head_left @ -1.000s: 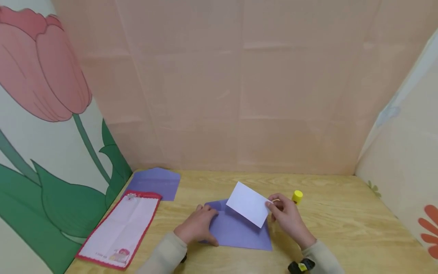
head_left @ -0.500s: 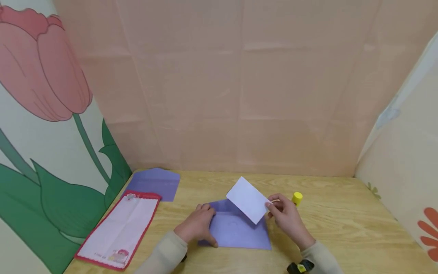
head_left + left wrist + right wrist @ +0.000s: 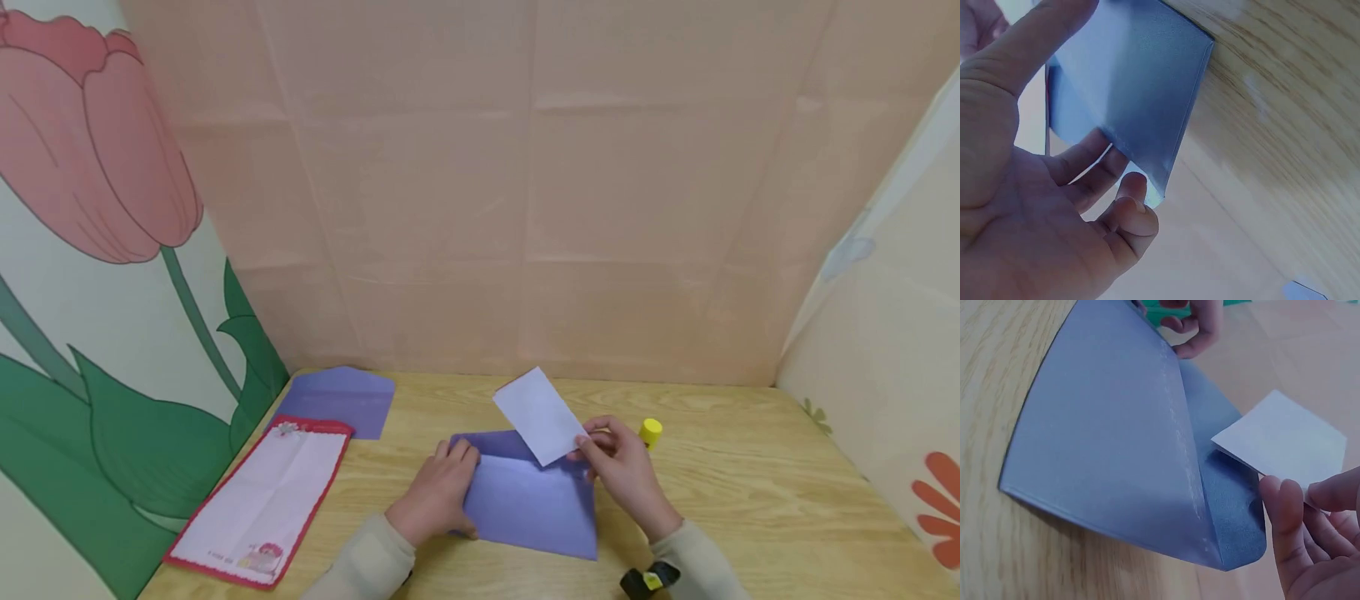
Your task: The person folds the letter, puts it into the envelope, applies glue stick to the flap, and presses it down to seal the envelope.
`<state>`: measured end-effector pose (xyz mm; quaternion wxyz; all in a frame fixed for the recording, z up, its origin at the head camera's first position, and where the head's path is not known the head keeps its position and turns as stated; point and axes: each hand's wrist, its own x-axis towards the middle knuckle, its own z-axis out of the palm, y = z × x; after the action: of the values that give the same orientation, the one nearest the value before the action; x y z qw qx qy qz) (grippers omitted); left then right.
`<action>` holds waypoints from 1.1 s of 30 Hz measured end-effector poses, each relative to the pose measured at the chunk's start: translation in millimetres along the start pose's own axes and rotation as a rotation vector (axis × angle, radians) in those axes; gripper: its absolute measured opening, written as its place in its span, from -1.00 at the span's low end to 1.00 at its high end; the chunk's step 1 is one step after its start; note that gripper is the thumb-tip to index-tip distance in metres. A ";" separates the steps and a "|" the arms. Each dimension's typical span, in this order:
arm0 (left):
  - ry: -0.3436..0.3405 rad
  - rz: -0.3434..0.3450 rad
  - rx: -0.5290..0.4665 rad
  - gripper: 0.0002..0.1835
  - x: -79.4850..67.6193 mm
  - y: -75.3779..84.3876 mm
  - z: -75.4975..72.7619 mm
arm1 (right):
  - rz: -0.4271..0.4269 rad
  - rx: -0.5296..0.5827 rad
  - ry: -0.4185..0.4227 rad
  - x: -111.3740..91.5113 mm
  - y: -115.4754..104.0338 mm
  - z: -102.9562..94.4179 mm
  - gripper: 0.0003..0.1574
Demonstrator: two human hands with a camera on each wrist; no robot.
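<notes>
A purple envelope (image 3: 534,510) is in front of me, its flap (image 3: 1229,506) raised at the far side. My left hand (image 3: 435,493) grips the envelope's left end, with the thumb on the near side and fingers at the mouth edge, as the left wrist view shows. My right hand (image 3: 628,477) pinches a white card (image 3: 538,417) by one corner, between thumb and fingers. The card is tilted and overlaps the flap in the head view. In the right wrist view the card (image 3: 1291,440) lies just beyond the mouth, outside the pocket.
A second purple envelope (image 3: 337,402) lies at the table's back left. Before it is a white, red-edged sheet or pouch (image 3: 262,500) with a small printed figure. A yellow cylinder (image 3: 651,432) stands behind the right hand. A pink-beige backdrop (image 3: 525,208) rises behind the table.
The card has turned steeper and moved up and slightly left with the right hand. The left hand's fingers have shifted on the envelope, whose near right corner now lies a little lower.
</notes>
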<state>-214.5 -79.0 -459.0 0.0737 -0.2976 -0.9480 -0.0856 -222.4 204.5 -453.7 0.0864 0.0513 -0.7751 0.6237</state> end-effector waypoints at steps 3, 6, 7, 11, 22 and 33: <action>0.006 -0.001 -0.004 0.01 -0.6 0.8 -0.6 | -0.018 -0.001 -0.010 0.1 1.8 1.7 -0.75; 0.020 -0.004 -0.002 0.01 -1.4 1.0 0.5 | -0.038 -0.023 -0.023 -0.1 3.5 2.8 -0.76; 0.026 -0.005 -0.002 0.00 -1.7 1.1 1.0 | -0.041 -0.027 -0.024 -0.3 3.8 3.2 -0.76; 0.052 -0.003 0.000 0.00 -3.3 2.0 1.6 | -0.038 -0.033 -0.021 -1.2 2.6 4.5 -0.76; 0.071 0.004 0.011 -0.02 -4.5 4.4 0.6 | -0.094 -0.235 -0.018 -1.0 4.7 3.8 -0.81; 0.053 -0.009 -0.017 0.00 -5.5 4.3 3.1 | -0.374 -0.549 -0.009 -3.3 11.2 3.8 -0.73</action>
<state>-207.9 -78.0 -462.6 0.0959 -0.2915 -0.9463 -0.1020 -221.6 203.1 -465.8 0.2065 0.1701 -0.8919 0.3645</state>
